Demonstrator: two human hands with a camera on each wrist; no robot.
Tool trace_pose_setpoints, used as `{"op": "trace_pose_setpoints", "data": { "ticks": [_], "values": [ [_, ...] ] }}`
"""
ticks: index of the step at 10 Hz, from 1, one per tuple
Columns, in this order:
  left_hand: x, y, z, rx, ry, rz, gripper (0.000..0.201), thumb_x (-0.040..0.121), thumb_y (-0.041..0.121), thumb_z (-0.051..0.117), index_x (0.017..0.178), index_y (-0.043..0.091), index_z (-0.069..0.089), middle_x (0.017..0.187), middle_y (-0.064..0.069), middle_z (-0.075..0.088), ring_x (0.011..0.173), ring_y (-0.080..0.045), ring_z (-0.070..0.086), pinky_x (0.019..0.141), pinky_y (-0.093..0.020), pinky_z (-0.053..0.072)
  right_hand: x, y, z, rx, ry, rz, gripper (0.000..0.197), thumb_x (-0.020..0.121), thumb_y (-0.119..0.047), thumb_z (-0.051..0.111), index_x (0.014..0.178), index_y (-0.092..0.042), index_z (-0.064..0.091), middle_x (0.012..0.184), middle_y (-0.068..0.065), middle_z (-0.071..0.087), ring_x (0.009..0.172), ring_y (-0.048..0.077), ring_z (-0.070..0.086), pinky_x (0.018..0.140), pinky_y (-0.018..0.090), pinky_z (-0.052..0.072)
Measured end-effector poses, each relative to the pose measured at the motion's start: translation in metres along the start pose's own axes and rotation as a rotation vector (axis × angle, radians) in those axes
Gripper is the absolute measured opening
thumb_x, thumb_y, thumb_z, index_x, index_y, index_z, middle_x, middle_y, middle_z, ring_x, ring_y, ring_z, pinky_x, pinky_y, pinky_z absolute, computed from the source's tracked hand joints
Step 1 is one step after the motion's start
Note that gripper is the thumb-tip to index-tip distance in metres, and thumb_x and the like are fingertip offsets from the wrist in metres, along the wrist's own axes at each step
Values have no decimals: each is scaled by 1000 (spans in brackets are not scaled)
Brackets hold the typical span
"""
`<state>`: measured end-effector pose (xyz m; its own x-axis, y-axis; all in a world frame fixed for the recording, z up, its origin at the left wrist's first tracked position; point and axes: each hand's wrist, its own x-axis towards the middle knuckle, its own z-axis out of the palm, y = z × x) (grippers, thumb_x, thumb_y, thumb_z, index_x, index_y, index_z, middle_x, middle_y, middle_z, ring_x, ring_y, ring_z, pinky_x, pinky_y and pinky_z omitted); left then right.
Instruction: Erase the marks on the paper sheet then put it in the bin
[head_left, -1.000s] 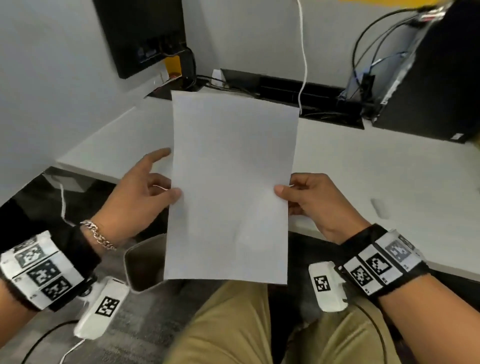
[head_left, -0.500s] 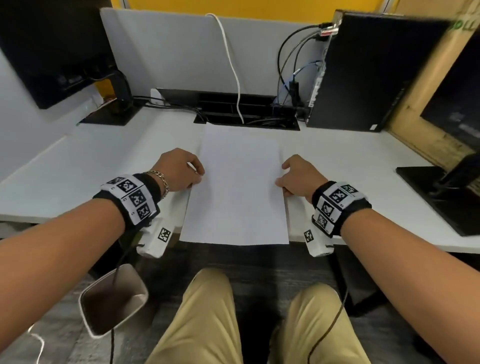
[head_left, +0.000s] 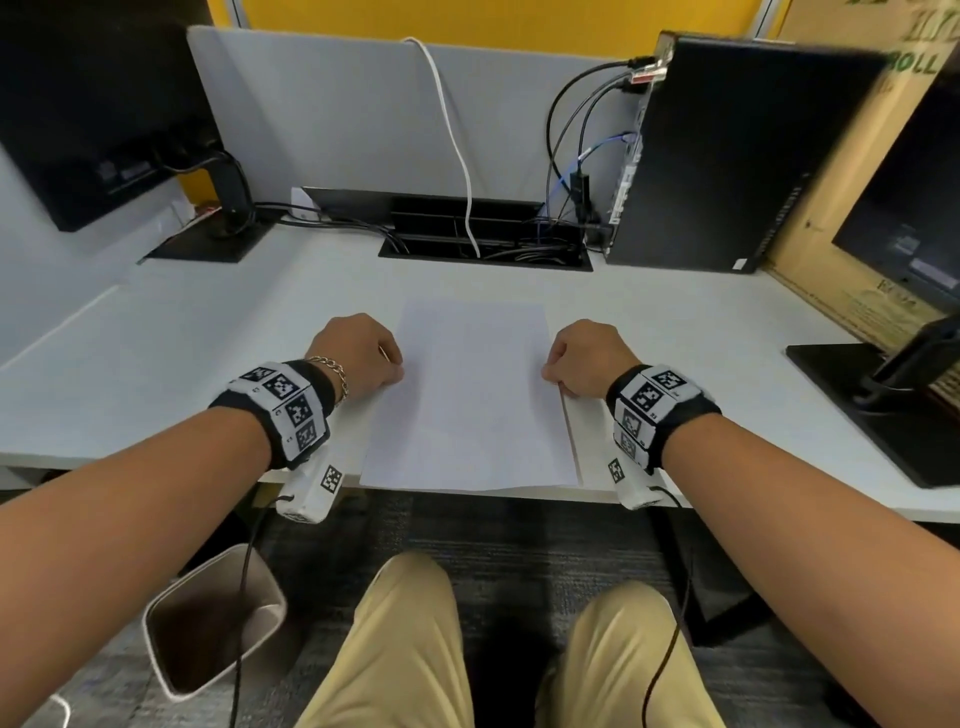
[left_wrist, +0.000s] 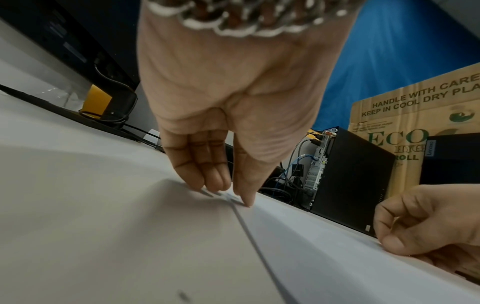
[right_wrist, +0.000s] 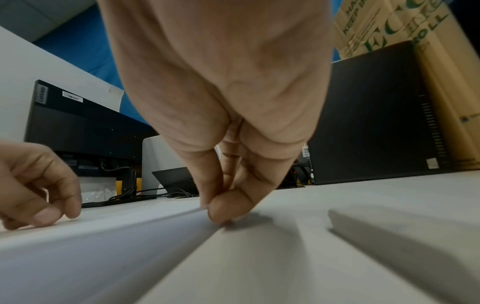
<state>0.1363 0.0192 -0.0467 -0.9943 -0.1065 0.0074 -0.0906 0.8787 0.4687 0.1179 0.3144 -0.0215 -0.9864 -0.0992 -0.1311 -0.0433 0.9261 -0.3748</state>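
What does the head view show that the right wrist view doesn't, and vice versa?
Head only: the bin on the floor by the person's left leg, the whole paper sheet lying on the desk with its near edge over the desk's front, and both wristbands.
Right wrist only: the right hand close up, its thumb and fingers pinching the sheet's edge.
Both: sheet, left hand, PC tower.

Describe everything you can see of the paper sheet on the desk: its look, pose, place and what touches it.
The paper sheet is plain white and rectangular, thin, with no marks clear enough to make out. It lies nearly flat on the white desk, long side running away from the person, its near edge reaching the desk's front edge. The left hand pinches its left edge and the right hand pinches its right edge.
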Motion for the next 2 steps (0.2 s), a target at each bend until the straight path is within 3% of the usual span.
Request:
{"op": "trace_pose_setpoints", "data": {
  "ticks": [1, 2],
  "values": [
    [-1, 0, 0, 15, -43, 22, 5, 84, 32, 82, 88, 29, 82, 96, 11, 75, 97, -16, 69, 87, -31, 57, -8, -2, -10, -13, -69, -4, 38, 96, -38, 66, 99, -1, 75, 90, 13, 76, 90, 27, 72, 86, 38, 59],
    [-3, -5, -1, 32, -47, 50, 33, 91, 43, 76, 120, 28, 77, 113, 7, 73, 109, -17, 65, 98, -30, 50, -24, 0, -13, -50, -102, -54, 42, 97, -44, 64, 111, -6, 74, 111, 8, 72, 101, 23, 66, 90, 35, 55]
  ]
}}
